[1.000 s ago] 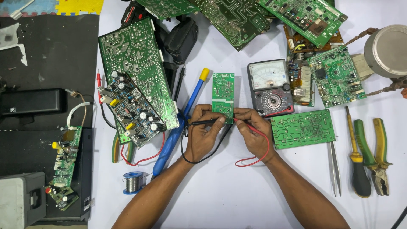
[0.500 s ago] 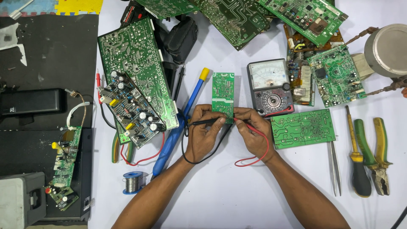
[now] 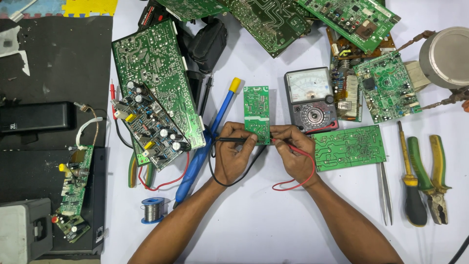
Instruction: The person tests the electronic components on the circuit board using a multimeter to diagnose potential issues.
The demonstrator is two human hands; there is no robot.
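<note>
A small green circuit board (image 3: pixel 256 110) lies upright on the white table between my hands. My left hand (image 3: pixel 233 159) grips a black test probe (image 3: pixel 233 140) whose tip meets the board's lower edge. My right hand (image 3: pixel 294 155) pinches a red test probe (image 3: pixel 288 144) against the same edge from the right. Black and red leads loop below my wrists. An analogue multimeter (image 3: pixel 311 99) with a dial stands just right of the board.
Several green circuit boards (image 3: pixel 155 73) crowd the top and left. A blue soldering iron (image 3: pixel 209 144) lies left of my left hand, a solder spool (image 3: pixel 153 209) below it. Another board (image 3: pixel 348 145), tweezers (image 3: pixel 384 188), a screwdriver (image 3: pixel 410 186) and green pliers (image 3: pixel 432 178) lie to the right.
</note>
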